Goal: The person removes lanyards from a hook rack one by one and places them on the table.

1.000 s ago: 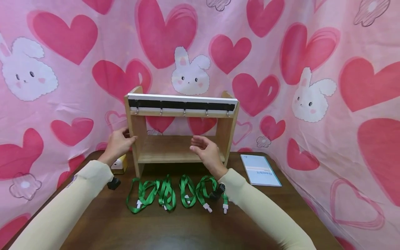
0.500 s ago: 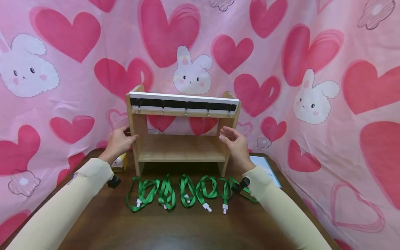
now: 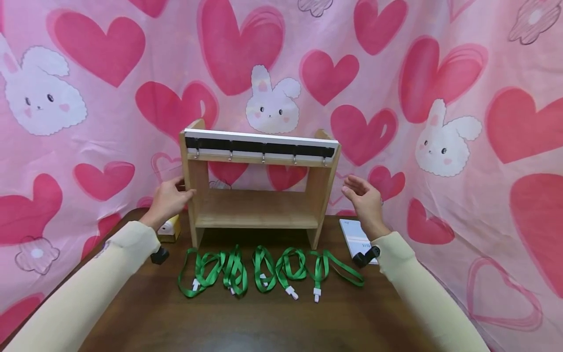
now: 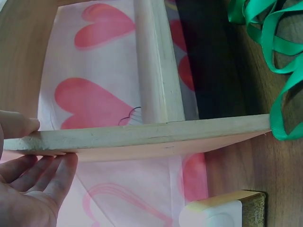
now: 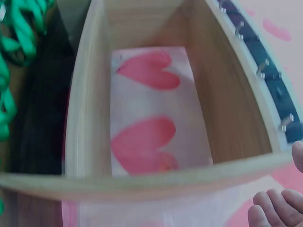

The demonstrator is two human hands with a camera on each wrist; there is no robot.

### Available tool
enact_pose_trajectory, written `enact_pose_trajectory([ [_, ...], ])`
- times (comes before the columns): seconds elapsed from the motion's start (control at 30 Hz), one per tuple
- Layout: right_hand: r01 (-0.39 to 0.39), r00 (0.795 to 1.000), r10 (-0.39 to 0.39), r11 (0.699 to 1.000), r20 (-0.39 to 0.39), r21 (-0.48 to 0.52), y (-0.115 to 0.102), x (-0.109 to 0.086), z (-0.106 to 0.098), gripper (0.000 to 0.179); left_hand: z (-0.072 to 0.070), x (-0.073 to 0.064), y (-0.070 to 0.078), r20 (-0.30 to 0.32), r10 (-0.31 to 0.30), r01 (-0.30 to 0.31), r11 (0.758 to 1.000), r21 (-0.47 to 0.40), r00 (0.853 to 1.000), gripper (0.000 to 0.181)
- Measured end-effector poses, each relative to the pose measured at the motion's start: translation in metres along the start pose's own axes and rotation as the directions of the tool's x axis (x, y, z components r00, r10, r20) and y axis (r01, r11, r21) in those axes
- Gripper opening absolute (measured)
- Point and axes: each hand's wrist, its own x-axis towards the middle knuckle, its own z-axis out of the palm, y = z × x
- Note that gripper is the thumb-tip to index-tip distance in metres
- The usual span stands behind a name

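A wooden shelf unit (image 3: 257,209) stands on the table, with a black strip (image 3: 246,145) of several metal hooks across its white top rail. My left hand (image 3: 169,202) pinches its left side panel; in the left wrist view the thumb lies on one face of the panel (image 4: 142,137) and the fingers on the other. My right hand (image 3: 366,201) is held in the air to the right of the unit, fingers relaxed and holding nothing. It is apart from the right panel. Several green lanyards (image 3: 288,266) with white clips lie in a row before the unit.
A white booklet (image 3: 352,234) lies at the right, partly hidden by the right wrist. Behind the left wrist stands a small yellow and white object (image 3: 170,229). The pink heart-print curtain (image 3: 281,58) hangs around the dark brown table (image 3: 246,325).
My right hand has moved rightward from in front of the shelf opening to beyond the right panel, uncovering the rightmost lanyard. The left hand keeps its hold on the left panel.
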Motion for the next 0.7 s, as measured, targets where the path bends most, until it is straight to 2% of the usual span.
enact_pose_trajectory([
  [0.1, -0.01, 1.0, 0.009, 0.994, -0.002, -0.105, 0.008, 0.003, -0.013, 0.056, 0.001, 0.0, 0.0, 0.001, 0.005, -0.005, 1.0, 0.0, 1.0, 0.063],
  [0.23, -0.005, 0.998, 0.02, 0.974, 0.063, -0.228, 0.017, 0.005, -0.029, 0.067, 0.004, -0.001, -0.001, 0.004, 0.003, -0.003, 1.0, 0.005, 1.0, 0.063],
  [0.33, 0.012, 0.992, 0.029, 0.946, 0.121, -0.323, 0.022, 0.004, -0.038, 0.072, 0.004, -0.001, -0.002, 0.004, 0.005, -0.005, 1.0, 0.013, 1.0, 0.064],
  [0.43, 0.039, 0.989, 0.022, 0.915, 0.146, -0.402, 0.025, 0.003, -0.043, 0.075, 0.004, 0.0, -0.002, 0.006, 0.015, -0.015, 1.0, 0.012, 1.0, 0.063],
  [0.5, 0.069, 0.986, 0.007, 0.89, 0.165, -0.45, 0.027, 0.003, -0.045, 0.078, 0.003, -0.001, -0.002, 0.011, 0.02, -0.02, 1.0, 0.008, 1.0, 0.063],
  [0.6, 0.13, 0.98, -0.025, 0.837, 0.2, -0.531, 0.032, 0.005, -0.046, 0.08, 0.001, -0.002, -0.002, 0.015, 0.023, -0.023, 1.0, 0.012, 1.0, 0.062],
  [0.7, 0.23, 0.964, -0.087, 0.75, 0.251, -0.62, 0.041, 0.005, -0.046, 0.083, 0.0, -0.005, -0.004, 0.029, 0.024, -0.025, 0.999, 0.034, 0.999, 0.063],
])
